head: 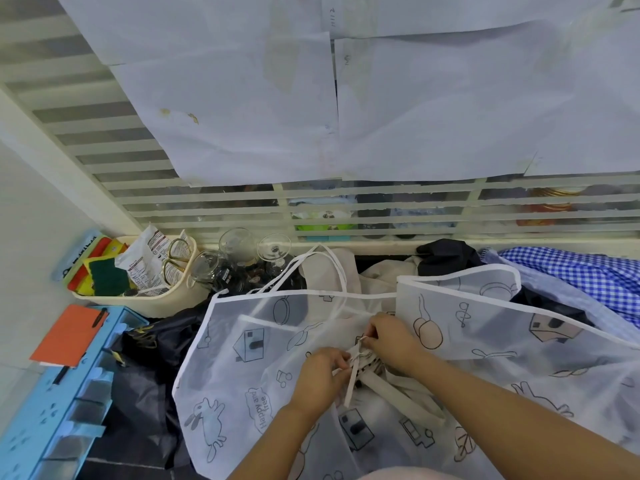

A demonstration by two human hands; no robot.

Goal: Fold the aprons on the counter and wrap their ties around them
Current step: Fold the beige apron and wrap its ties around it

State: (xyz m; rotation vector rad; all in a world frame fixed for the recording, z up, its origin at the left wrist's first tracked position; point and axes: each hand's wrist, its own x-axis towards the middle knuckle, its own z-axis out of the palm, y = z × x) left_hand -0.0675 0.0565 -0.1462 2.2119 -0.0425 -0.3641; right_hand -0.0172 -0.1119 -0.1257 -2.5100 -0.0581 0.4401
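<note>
Head view, the only one available. Both hands were at near centre, working a small folded beige bundle (364,365). It lay on top of a translucent printed apron (242,358) spread across the counter. Left hand (320,374): fingers curled, pinching the bundle's left edge together with a pale tie (349,388) that hung off toward the near side. Right hand (391,337): thumb and fingers pinched on a thin loop of tie at the bundle's far end. A wider beige strap (412,398) ran out to the near right, not wrapped.

Handling, my read: the bundle is light and soft with no stiffness, so the fold would likely spring open if the pinch let go. Ties are thin and slack, best held close to the bundle to keep tension. The printed apron looked like slick film, likely to slide and hard to crease. Better taken by its white-bound edges.

Around:
- Dark apron (145,375) bunched at left, partly under the printed one.
- Blue gingham cloth (571,271) and black cloth (445,256) heaped far right.
- Far left, a cream basket (162,301) with sponges (104,277), packets and scissors (176,261).
- Glasses (239,244) just right of the basket, with the printed apron's neck loop (337,268) lying close beside them.
- Orange notebook (69,336) on a blue rack (52,420) at near left, well apart.

Risk call: tugging the printed apron could snag the neck loop on the glasses.
</note>
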